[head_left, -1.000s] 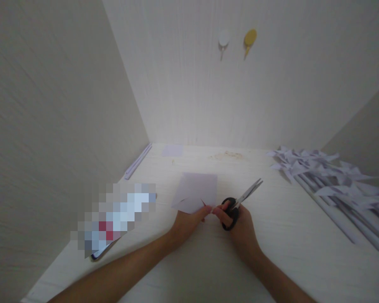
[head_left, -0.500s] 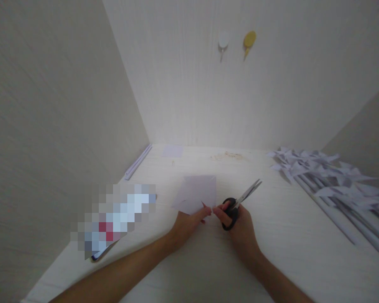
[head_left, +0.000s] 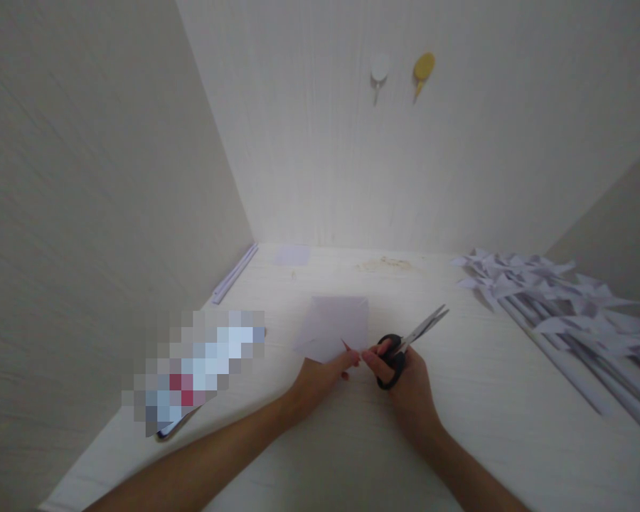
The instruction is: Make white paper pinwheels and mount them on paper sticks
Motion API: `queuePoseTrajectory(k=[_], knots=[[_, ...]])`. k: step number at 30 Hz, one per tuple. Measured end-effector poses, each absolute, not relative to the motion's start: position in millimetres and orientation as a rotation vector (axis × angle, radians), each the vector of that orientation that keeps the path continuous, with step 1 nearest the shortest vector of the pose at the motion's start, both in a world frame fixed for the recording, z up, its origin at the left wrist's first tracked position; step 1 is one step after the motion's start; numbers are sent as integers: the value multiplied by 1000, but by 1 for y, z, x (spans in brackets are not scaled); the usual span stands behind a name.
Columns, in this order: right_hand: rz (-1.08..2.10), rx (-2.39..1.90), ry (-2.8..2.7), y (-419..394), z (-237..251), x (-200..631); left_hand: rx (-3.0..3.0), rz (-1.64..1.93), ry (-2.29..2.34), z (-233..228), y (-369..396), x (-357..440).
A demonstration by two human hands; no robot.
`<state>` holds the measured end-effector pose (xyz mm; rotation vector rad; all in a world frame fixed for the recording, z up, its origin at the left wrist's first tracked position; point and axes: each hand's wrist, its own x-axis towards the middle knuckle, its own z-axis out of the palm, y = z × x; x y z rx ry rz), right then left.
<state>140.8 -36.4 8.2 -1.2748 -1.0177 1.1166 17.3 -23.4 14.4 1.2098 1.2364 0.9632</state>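
1. Left hand (head_left: 320,380), lower centre of the frame: closed, thumb and fingers pinching the near edge of a thin white paper square (head_left: 333,323).
2. Right hand (head_left: 409,380), right of lower centre: grasping black-handled metal scissors (head_left: 424,328) around the finger loops. The blades stand slightly apart and point toward the right of the frame, clear of the paper. Thumb and forefinger tips are at the paper's near right corner, just beside the left fingertips; whether they grip it cannot be told.
3. The paper square lies at centre, beyond the left hand; a slit shows near its right corner.
4. Lower left: a slim device with a lit screen (head_left: 205,373), its display pixelated.
5. Above the device, along the left wall: narrow white paper strips (head_left: 235,274). Near them, a small pale paper sheet (head_left: 292,254).
6. Right side: heaped white paper pinwheels (head_left: 496,284) with rolled white paper sticks (head_left: 557,355).
7. Upper centre, on the wall: one round white hook (head_left: 380,69), one round yellow hook (head_left: 424,67).
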Motion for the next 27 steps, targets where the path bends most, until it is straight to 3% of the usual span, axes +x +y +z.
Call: queuePoseTrajectory(k=[12,18,27], knots=[[1126,-1324,-1123,-36,10,146,1237,962,1350,8,-18,13],[1445,-1148,-1402,-46,21,153,1001,1194,1139,14,-2,3],[1581,-1369,-1637,-58,17,147,947,1305,1026,26,6,-12]])
